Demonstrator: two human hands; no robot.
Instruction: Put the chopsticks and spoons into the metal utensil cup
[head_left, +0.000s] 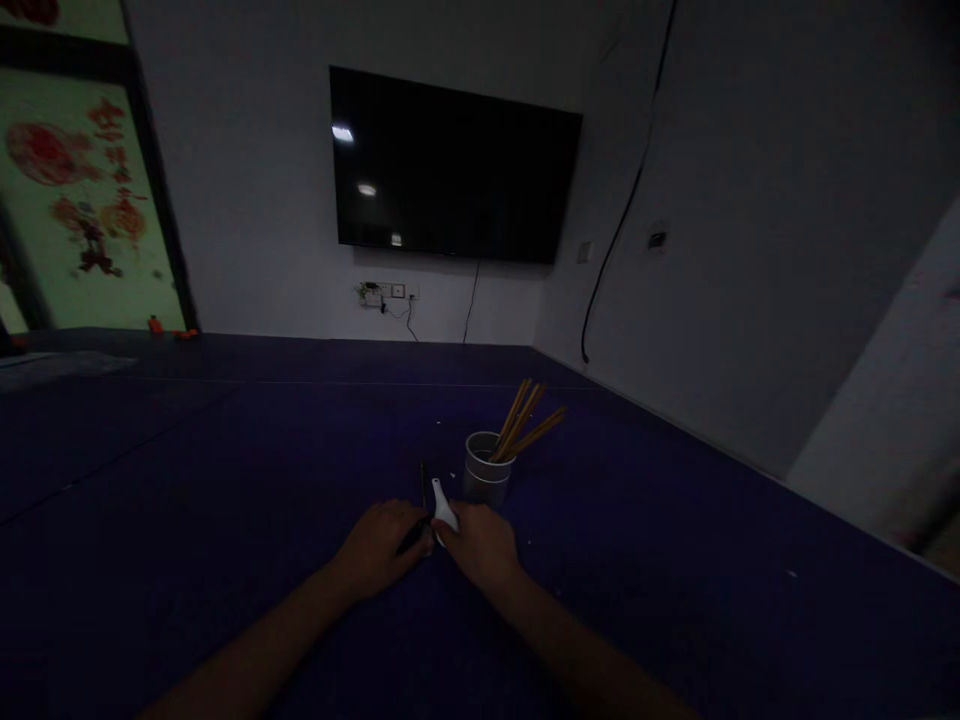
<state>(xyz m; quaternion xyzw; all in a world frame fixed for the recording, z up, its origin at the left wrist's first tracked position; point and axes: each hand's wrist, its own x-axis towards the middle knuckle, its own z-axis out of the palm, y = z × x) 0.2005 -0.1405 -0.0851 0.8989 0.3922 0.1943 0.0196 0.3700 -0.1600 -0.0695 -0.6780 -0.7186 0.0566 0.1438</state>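
Low at the middle of the head view, my two hands meet just above the blue-purple floor covering (262, 470). My right hand (484, 545) is closed around a white soup spoon (444, 508), whose narrow handle points up and away from me. My left hand (386, 540) is closed beside it, fingers curled, on a thin dark stick-like utensil (424, 485); its lower end is hidden and its kind is unclear in the dim light. Right behind my right hand stands a grey cylindrical holder (486, 482). Several wooden chopsticks (521, 425) lean out of it to the right.
Small white scraps (791, 573) dot the floor covering. A black television (457, 165) hangs on the far wall, with sockets (397, 291) and cables below. A dark cable (619, 225) runs down the right wall. A decorated glass door (90, 200) is at the left.
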